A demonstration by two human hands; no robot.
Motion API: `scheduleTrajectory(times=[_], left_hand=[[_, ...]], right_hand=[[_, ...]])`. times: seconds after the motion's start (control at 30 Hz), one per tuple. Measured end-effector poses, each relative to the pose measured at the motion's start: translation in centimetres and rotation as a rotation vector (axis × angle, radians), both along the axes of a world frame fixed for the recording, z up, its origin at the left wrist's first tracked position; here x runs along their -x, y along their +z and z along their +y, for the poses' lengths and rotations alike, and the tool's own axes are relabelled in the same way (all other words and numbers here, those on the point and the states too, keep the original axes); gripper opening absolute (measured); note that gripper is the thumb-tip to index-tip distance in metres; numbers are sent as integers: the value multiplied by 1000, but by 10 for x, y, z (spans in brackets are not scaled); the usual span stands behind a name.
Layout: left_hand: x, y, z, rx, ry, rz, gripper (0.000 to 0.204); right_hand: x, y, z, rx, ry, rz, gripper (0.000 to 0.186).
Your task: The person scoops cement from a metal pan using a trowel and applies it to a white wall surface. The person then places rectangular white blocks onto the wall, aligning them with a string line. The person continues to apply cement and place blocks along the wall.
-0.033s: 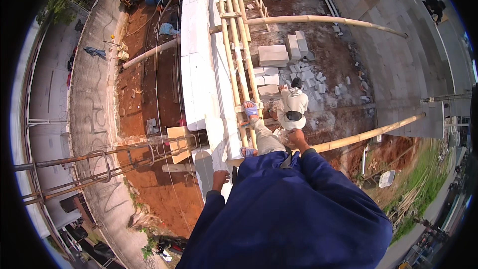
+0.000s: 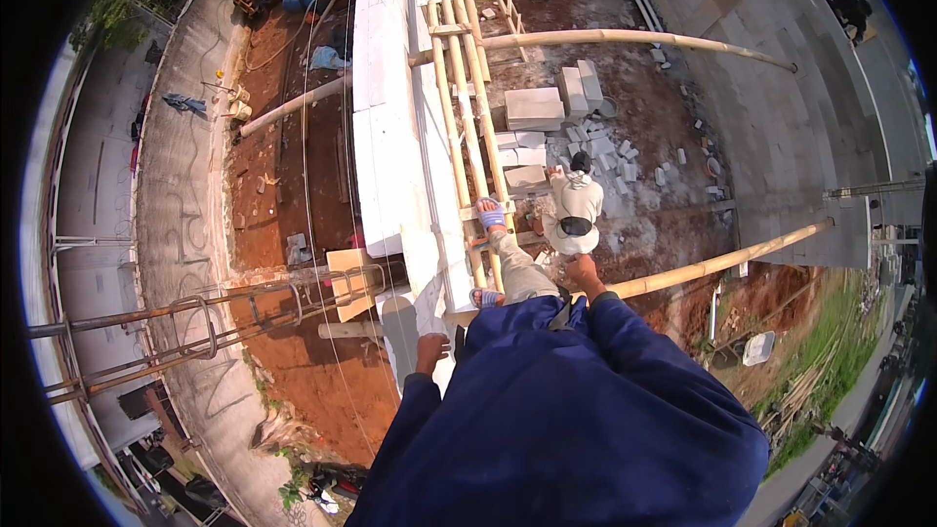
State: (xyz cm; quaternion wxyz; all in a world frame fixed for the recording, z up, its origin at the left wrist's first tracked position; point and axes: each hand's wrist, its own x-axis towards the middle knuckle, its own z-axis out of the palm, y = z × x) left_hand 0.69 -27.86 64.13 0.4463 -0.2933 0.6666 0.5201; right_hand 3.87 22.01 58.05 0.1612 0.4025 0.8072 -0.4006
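Note:
My left hand (image 2: 430,349) is low beside the white block wall (image 2: 381,166), against its pale top, with nothing seen in it. Its fingers look loosely spread. Over my right thigh is my right hand (image 2: 586,274), its fingers curled in. Whatever they might hold is hidden. Both my feet, in striped sandals (image 2: 491,215), stand on the bamboo scaffold (image 2: 467,117) that runs along the wall. A grey patch of mortar or shadow (image 2: 400,332) lies on the wall by my left hand.
Below right, a person in a pale top (image 2: 577,197) crouches beside stacked white blocks (image 2: 534,109). Bamboo poles (image 2: 722,263) jut out to the right. On the left, a steel rebar cage (image 2: 215,317) and thin strings (image 2: 310,137) cross above red soil.

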Motion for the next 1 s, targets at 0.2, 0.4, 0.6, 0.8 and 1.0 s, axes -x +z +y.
scheduleTrajectory(times=[0.2,0.4,0.6,0.8,1.0], left_hand=[[11,-6,27,-29,-38,63,26],[19,9,26,81,-119,138,18],[4,18,10,105,-237,216,25],[6,0,16,45,-328,184,37],[5,0,15,32,-190,121,35]], right_hand=[[-42,-55,31,-29,204,-104,36],[-17,-48,5,-19,142,-133,34],[6,-16,-11,65,264,-120,34],[-12,-50,3,-138,335,-137,27],[-18,-45,7,-52,282,-143,38]])
